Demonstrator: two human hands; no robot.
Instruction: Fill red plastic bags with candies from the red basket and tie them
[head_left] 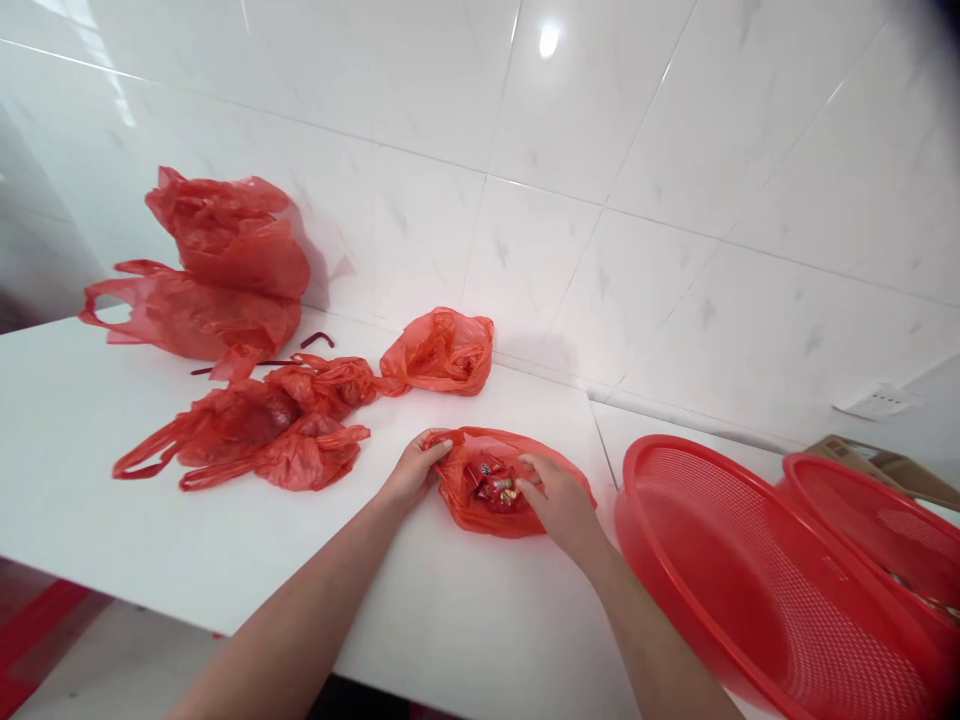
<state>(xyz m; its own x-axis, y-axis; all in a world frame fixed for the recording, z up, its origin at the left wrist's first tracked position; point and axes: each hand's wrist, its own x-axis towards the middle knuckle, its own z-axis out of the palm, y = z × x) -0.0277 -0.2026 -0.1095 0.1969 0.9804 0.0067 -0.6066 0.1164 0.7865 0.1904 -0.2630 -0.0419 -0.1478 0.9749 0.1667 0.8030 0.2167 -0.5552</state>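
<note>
A red plastic bag (pixel 480 518) lies spread on the white table with its mouth facing up. Small shiny wrapped pieces (pixel 496 488), red with some gold, sit in a heap inside it; they look like wrapped sweets. My left hand (pixel 420 468) pinches the bag's left rim between thumb and fingers. Over the right side of the opening reaches my right hand (pixel 553 497), its fingers bent and apart above the pieces, with nothing visible between them.
Several red plastic bags (pixel 277 420) lie bunched at the left, and another bag (pixel 442 350) rests by the tiled wall. A dark red bent strip (pixel 318 340) is near them. To the right stand a large red basket (pixel 637 520) and a second basket (pixel 806 470), with a cardboard box (pixel 885 465) behind.
</note>
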